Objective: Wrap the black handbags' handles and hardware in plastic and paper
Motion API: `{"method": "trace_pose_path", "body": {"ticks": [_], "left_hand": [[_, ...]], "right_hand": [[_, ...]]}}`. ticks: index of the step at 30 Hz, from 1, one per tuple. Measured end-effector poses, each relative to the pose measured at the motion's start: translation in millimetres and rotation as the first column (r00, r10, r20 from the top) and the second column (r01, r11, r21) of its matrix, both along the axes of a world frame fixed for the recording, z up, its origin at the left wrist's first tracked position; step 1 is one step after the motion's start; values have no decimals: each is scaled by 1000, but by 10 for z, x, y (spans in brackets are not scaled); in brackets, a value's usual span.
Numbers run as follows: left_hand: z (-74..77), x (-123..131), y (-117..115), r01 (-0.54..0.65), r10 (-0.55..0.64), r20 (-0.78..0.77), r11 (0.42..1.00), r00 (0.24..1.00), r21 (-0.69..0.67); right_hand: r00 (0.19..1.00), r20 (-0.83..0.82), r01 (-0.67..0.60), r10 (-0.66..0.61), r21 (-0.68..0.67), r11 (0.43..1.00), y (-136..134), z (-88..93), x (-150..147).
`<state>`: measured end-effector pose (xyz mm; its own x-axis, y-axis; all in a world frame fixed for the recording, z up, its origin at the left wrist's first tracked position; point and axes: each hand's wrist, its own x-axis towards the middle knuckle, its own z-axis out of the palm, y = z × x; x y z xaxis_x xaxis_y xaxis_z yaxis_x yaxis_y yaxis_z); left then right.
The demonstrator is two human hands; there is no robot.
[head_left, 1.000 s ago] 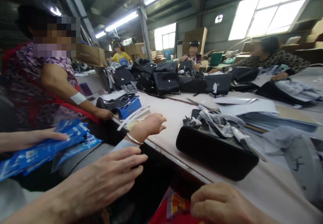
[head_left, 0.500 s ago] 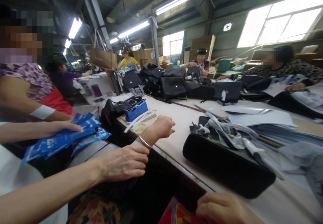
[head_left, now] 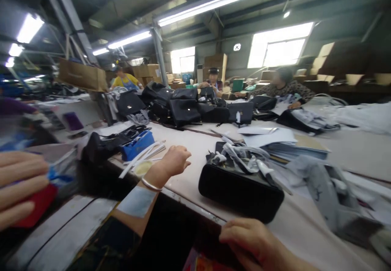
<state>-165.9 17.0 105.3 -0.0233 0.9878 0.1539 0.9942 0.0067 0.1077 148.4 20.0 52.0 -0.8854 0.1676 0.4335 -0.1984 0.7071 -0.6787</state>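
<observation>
My left hand [head_left: 18, 185] enters at the far left, blurred, its fingers stretched out side by side over something red [head_left: 38, 204]. At the bottom my right hand [head_left: 253, 242] has its fingers curled at the near edge of the long table [head_left: 305, 230]; whatever lies under them is hidden. Just beyond it a black handbag [head_left: 241, 193] lies on the table with grey straps and tags heaped on top. A co-worker's hand [head_left: 174, 163] with a bracelet rests on the table to the left of the bag.
A blue box [head_left: 136, 147] and white strips lie further left. Stacked black bags [head_left: 183, 108] fill the table's far part. Paper sheets [head_left: 269, 134] and grey fabric [head_left: 324, 189] lie to the right. Other people sit along the far side.
The view swung left to right. My left hand moved from the middle to the far left edge. The blue packets and the person on the left slid out of view.
</observation>
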Motion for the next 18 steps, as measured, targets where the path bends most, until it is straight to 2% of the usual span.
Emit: {"method": "trace_pose_path", "body": {"ticks": [5,9,11,13,16,18], "left_hand": [[-155,59,117,71,-76,33,989,997,129],[-224,261,252,79,-105,106,970,989,230],[-226,363,309,69,-123,213,968,969,242],[-205,443,384,43,-122,419,980,900,193],[-143,528,588,-13,-16,665,999,746,38],[-96,580,791,-50,56,704,998,708,-28]], "right_hand": [[981,41,193,-192,-33,981,86,24,164],[927,-63,369,-370,-37,929,211,-52,269],[852,-145,505,-504,-31,862,333,-110,348],[736,-213,652,-642,-29,757,484,-170,441],[574,-234,800,-785,-43,598,688,-238,546],[528,-221,834,-820,-44,549,775,-260,553]]}}
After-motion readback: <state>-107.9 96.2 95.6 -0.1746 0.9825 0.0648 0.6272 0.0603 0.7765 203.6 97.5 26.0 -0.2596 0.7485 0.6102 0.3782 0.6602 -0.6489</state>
